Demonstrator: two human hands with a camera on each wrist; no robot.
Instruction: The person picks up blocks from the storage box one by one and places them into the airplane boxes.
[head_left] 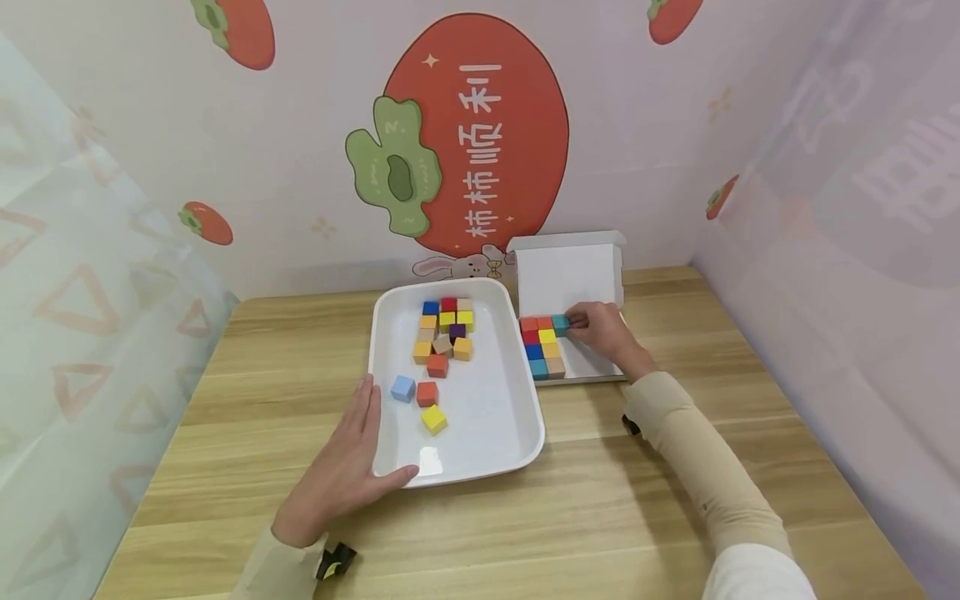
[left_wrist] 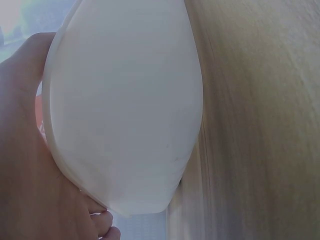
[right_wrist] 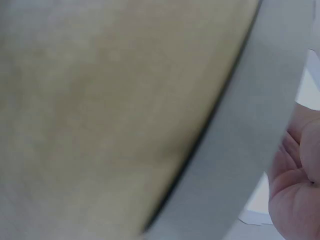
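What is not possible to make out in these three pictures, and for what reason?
Head: whether the right grip pinches or only touches the nearest teal block; its fingers cover the contact.
Left wrist: the blocks in the tray; its outer wall hides them.
Right wrist: the rest of that grip, cut off by the right edge; the grain of the table, blurred.

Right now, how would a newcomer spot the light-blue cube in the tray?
On the wooden table, find the white tray left of the open box. By its left wall, near the left hand, sits the light-blue cube. It is the tray's only pale-blue cube, unlike the orange-red cube and yellow cube nearby.
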